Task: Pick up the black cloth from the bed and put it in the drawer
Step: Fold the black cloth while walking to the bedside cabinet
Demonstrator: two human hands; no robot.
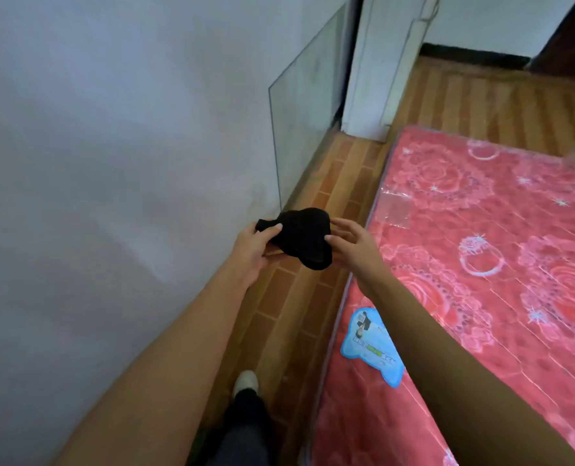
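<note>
The black cloth [301,238] is bunched up in the air over the floor strip between the wall and the bed [481,264]. My left hand [254,245] pinches its left end with thumb and fingers. My right hand [351,242] touches its right edge with spread fingers and thumb. The bed is a red rose-patterned mattress in clear plastic, to the right of both hands. No drawer is in view.
A grey wall [111,163] runs along the left. A glass pane [308,105] leans against it ahead. A white door frame [376,68] stands beyond. The brick-patterned floor [299,314] forms a narrow aisle; my shoe [245,381] is on it. A blue label [371,348] lies on the mattress.
</note>
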